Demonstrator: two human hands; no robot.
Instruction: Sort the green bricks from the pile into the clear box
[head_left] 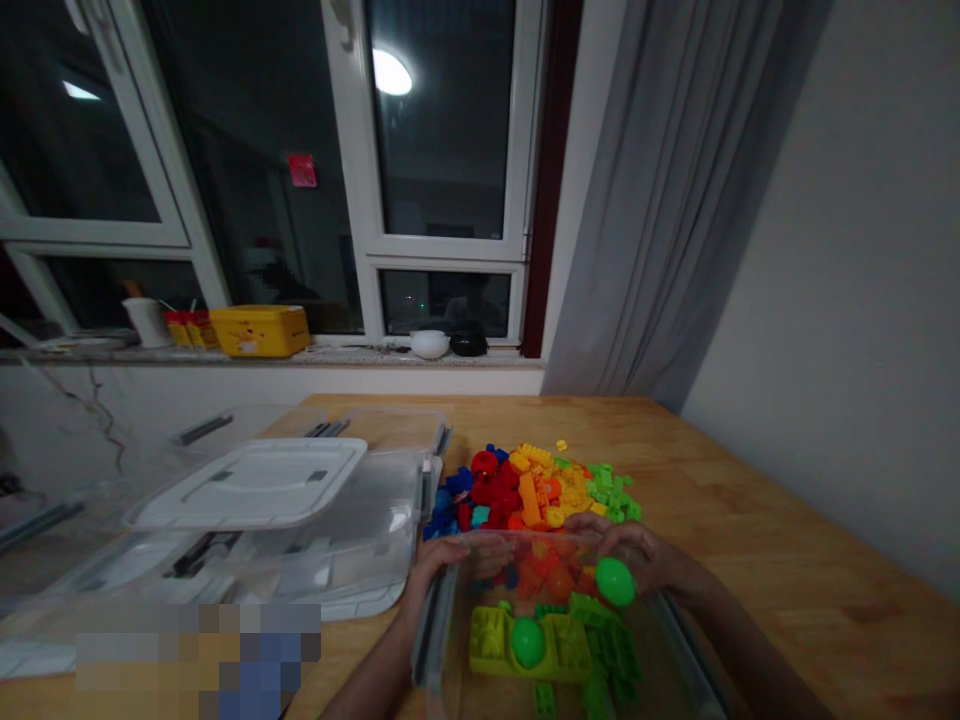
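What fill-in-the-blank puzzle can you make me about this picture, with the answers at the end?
1. The left hand and right hand hold the clear box, and the round piece nearest the right hand is ____.
2. In this view, blocks at the left end of the block pile are ____.
3. The grey curtain hangs to the ____ of the window.
4. Beside the round black thing on the windowsill sits a round ____ one.

Missing words: green; blue; right; white.

One left hand (437, 562), one right hand (660, 565), one held box (450, 655), two green balls (528, 642)
One brick heap (499, 490) too jumbled to count; one yellow tub (259, 332); one rounded white object (430, 345), one rounded black object (469, 345); one curtain (652, 190)
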